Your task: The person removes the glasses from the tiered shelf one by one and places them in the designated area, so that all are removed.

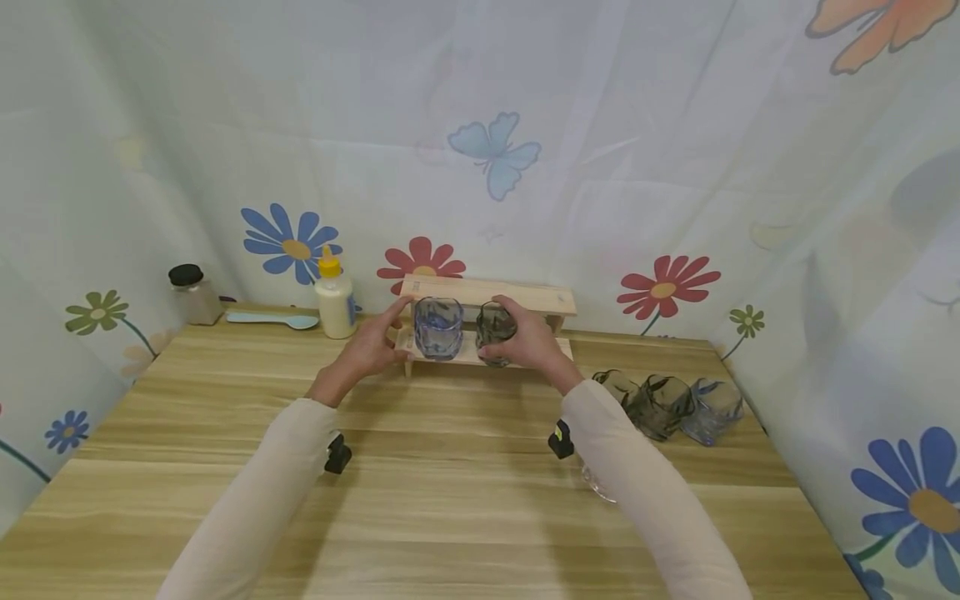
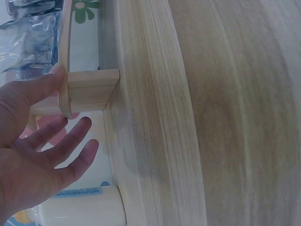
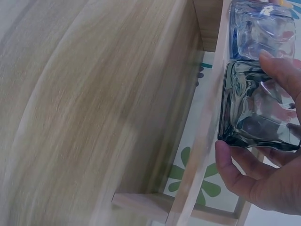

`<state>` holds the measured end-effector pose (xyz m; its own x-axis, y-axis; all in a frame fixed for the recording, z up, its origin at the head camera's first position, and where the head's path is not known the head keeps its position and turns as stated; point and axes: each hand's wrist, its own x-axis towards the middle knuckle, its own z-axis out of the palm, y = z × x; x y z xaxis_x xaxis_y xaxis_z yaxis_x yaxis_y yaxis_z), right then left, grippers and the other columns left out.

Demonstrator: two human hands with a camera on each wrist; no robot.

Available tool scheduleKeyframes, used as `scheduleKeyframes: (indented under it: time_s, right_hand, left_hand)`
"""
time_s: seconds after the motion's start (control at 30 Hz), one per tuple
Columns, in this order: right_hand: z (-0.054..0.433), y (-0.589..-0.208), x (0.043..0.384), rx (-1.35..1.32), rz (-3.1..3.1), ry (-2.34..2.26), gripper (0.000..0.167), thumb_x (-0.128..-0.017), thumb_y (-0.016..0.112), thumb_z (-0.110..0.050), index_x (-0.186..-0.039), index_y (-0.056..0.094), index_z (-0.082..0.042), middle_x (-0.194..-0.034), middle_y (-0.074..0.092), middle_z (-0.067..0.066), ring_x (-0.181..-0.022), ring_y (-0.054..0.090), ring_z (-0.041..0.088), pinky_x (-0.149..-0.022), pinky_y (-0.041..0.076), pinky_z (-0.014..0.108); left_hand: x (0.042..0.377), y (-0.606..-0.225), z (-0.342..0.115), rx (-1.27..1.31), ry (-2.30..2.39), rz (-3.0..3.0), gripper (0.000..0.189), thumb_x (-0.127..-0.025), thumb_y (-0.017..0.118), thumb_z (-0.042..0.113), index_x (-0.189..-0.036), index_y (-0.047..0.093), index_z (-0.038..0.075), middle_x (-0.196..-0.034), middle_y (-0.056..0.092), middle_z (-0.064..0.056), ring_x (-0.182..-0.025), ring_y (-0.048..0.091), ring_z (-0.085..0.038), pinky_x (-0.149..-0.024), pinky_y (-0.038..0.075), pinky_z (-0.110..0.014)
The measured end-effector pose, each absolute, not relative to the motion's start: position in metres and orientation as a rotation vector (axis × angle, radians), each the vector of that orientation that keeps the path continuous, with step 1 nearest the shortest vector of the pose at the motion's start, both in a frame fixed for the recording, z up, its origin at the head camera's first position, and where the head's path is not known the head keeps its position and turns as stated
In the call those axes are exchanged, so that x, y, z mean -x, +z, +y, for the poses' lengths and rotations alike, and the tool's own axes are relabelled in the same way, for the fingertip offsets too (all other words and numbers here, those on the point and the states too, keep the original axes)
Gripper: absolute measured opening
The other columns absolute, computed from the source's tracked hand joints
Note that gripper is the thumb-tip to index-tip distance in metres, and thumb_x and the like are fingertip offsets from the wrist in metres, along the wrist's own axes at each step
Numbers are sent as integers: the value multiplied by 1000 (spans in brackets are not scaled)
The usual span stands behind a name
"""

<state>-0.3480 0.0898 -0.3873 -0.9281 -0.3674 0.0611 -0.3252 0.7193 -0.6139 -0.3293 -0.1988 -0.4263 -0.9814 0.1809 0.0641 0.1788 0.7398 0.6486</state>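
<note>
A two-tier wooden rack (image 1: 487, 293) stands against the back cloth. On its lower board sits a clear bluish glass (image 1: 438, 329), with a dark grey glass (image 1: 491, 333) to its right. My right hand (image 1: 534, 337) grips the grey glass (image 3: 258, 106), thumb on one side and fingers on the other; its base is at the board in the right wrist view. My left hand (image 1: 371, 343) is at the rack's left end. In the left wrist view its thumb (image 2: 44, 87) touches the lower board (image 2: 65, 96), and the other fingers are spread loosely beside the board's end.
Several more glasses (image 1: 663, 407) stand on the table at right, another partly behind my right forearm. At back left are a white bottle with a yellow cap (image 1: 335, 304), a light blue spoon (image 1: 273, 320) and a black-lidded jar (image 1: 197, 296).
</note>
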Motion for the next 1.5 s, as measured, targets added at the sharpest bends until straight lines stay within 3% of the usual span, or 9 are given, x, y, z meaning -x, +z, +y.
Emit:
scheduleKeyframes:
  time_s: [0.37, 0.77, 1.5]
  right_hand:
    - [103, -378, 336, 634, 2888, -914, 93, -77, 87, -36, -154, 37, -23, -153, 46, 14, -138, 46, 38, -109, 42, 56]
    - [121, -374, 317, 699, 2937, -916, 93, -75, 88, -32, -153, 40, -18, -151, 50, 14, -133, 52, 39, -107, 44, 56]
    - [175, -366, 276, 639, 2917, -1100, 94, -76, 88, -28, -155, 36, -25, -143, 55, 18, -121, 59, 37, -87, 54, 55]
  left_hand:
    - [329, -427, -199, -316, 1086, 2932, 98, -84, 79, 9, -160, 18, 25, -138, 51, -30, -98, 66, -41, -86, 56, -50]
    - [331, -426, -198, -330, 1104, 2933, 98, -83, 81, 10, -159, 21, 24, -137, 52, -29, -96, 67, -40, -85, 56, -50]
    - [331, -428, -199, -317, 1080, 2931, 99, -84, 79, 10, -160, 18, 24, -138, 51, -29, -97, 65, -40, -87, 56, -51]
